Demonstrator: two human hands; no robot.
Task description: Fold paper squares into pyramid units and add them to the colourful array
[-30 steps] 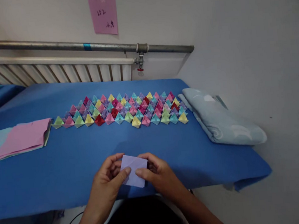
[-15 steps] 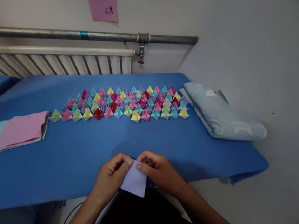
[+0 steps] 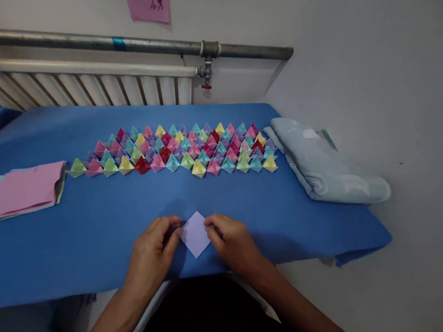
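Observation:
A small light purple square of folded paper (image 3: 195, 235) is turned cornerwise, like a diamond, over the front part of the blue-covered surface. At its left corner the thumb and fingers of my left hand (image 3: 153, 251) are pinched together. My right hand (image 3: 233, 239) grips the upper right edge between thumb and curled fingers. Beyond both hands stand rows of small folded paper boats (image 3: 172, 163) in yellow, green, pink, red, blue and purple.
To the left lies a stack of pink and light blue paper sheets (image 3: 28, 190). A folded pale blue blanket (image 3: 327, 166) sits at the right end of the blue cover (image 3: 96, 246). Behind are a white radiator (image 3: 92, 89), a metal pipe (image 3: 155, 46) and a red-handled valve (image 3: 206, 86).
The purple paper has moved up and away from my body and turned from tilted to a diamond position. Both hands have shifted with it, now at its sides. The view has tilted slightly down.

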